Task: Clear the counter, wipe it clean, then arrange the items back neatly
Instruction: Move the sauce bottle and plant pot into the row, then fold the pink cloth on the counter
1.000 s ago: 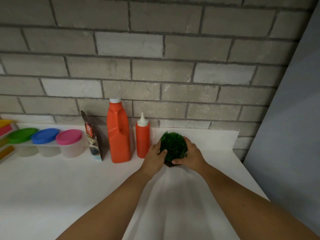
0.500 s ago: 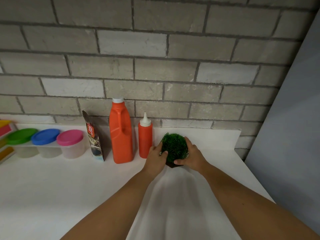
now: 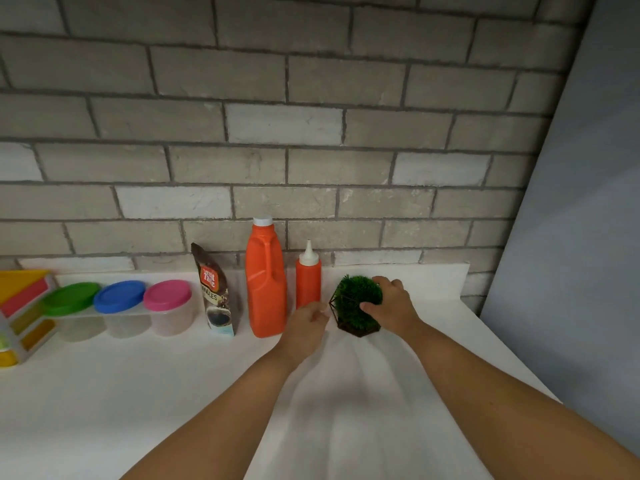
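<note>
The left hand had come off the plant, fingers relaxed and empty; the right hand still gripped it on the table.

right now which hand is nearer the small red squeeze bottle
Left. The left hand is just in front of the squeeze bottle; the right hand is farther right, gripping the green plant.

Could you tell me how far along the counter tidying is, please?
Looks done: lidded tubs, coffee pouch, orange jug and squeeze bottle stand in a row along the wall. In hand: right hand grips the plant; left hand beside it, empty. Left: probably just releasing the plant at the row's end.
</note>
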### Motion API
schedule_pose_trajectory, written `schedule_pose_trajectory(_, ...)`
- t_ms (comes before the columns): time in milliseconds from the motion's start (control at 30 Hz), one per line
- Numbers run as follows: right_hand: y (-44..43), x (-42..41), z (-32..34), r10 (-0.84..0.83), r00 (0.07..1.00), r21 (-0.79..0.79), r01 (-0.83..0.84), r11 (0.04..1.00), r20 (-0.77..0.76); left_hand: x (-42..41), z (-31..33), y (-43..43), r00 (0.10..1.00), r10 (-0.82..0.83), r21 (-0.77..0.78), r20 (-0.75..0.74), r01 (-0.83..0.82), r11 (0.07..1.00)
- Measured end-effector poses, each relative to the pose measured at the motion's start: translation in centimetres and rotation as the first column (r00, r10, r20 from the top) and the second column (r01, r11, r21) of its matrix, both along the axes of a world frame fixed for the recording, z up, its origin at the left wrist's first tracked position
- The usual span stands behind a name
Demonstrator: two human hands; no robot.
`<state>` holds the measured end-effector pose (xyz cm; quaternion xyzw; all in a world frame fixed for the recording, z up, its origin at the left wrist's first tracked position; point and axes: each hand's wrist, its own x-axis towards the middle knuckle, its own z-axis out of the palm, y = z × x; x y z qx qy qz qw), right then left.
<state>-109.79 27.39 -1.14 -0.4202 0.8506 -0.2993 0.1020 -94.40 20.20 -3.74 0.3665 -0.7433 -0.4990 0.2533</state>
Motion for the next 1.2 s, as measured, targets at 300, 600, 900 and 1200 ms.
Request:
schedule_pose_trajectory(300, 2.7, 7.1, 2.4, -0.019, 0.999, 0.003, 0.019, 1.000, 0.036, 6.9, 0.0, 0.5, 0.997, -0.064, -0.019, 0.032, 0.065, 0.998)
schedule_pose_trajectory(600, 5.6, 14.2, 3.4, 0.107, 0.983, 0.181, -0.134, 0.974, 0.150, 13.2, 2.0, 2.6, 0.998, -0.029, -0.025, -0.062, 0.027, 0.999)
schedule_pose_trajectory(900, 9.3, 24.6, 2.3, 0.220, 0.969, 0.177, -0.237, 0.955, 0.114, 24.2, 1.9, 7.0, 0.999, 0.041, -0.078, -0.001, -0.041, 0.996)
schedule_pose_trajectory(1200, 9.7, 36.5, 1.4, 0.325, 0.925, 0.213, -0.364, 0.907, 0.198, 38.8, 1.1, 6.5, 0.948, -0.008, -0.189, 0.317, 0.071, 0.979)
